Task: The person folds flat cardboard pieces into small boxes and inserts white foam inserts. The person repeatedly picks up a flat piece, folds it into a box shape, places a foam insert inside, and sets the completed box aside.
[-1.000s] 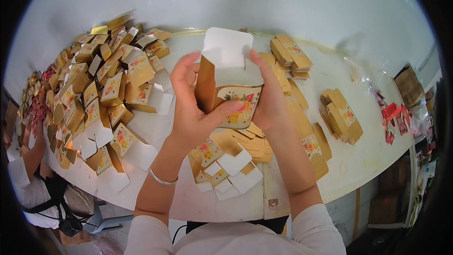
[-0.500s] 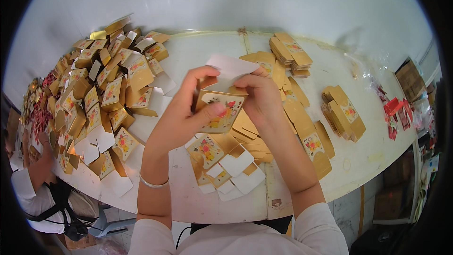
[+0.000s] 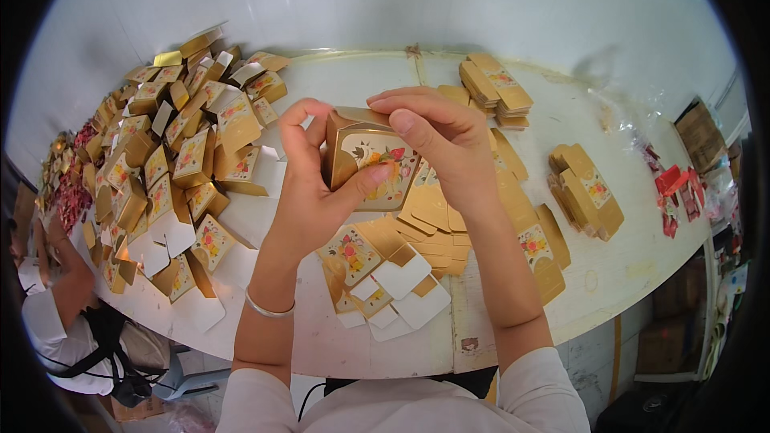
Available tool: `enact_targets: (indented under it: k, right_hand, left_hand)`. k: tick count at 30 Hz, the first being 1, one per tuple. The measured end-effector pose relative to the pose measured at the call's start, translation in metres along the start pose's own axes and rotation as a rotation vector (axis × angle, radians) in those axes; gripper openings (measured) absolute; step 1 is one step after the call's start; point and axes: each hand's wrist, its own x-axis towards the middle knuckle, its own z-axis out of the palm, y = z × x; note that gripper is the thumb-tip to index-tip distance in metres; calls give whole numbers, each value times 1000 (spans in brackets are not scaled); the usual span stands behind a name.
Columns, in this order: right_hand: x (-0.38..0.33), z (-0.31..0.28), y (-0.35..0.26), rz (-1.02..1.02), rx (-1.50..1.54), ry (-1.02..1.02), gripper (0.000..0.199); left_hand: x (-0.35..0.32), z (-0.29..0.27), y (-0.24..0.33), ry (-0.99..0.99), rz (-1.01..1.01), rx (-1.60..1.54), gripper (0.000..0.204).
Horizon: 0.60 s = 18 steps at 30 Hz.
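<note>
A small gold cardboard box (image 3: 359, 152) with a printed floral panel is held up over the middle of the table. My left hand (image 3: 306, 204) grips its left side, with the thumb lying across the printed front. My right hand (image 3: 457, 152) curls over the upper right corner, its fingers on the folded top and its thumb near the front edge. Below my hands lie overlapping flattened gold cartons (image 3: 437, 220). Closer to me is a floral carton (image 3: 350, 255) among pieces with white flaps (image 3: 413, 305).
A large heap of folded gold boxes (image 3: 192, 160) covers the left side of the table (image 3: 601, 265). Flat carton stacks stand at the back (image 3: 497, 84) and at right (image 3: 589, 188). Red packets (image 3: 678, 184) lie far right. A co-worker's arm (image 3: 68, 269) is at far left.
The white-lined flap that stood up at the top of the box is now folded down. My right hand has moved up over the top; the box is turned slightly.
</note>
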Motion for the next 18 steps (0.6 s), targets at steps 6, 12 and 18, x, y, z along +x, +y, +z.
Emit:
enact_targets:
  k: [6,12,18]
  right_hand:
    - [0,-2,-7,55,-72,-18,15]
    - [3,-8,-1,25,-112,-43,15]
    - [-3,3,-5,41,-165,-92,15]
  left_hand:
    - [1,-3,9,-64,-81,50,85]
    - [1,-4,7,-64,-112,-7,71]
    - [2,-8,13,-4,-153,69,53]
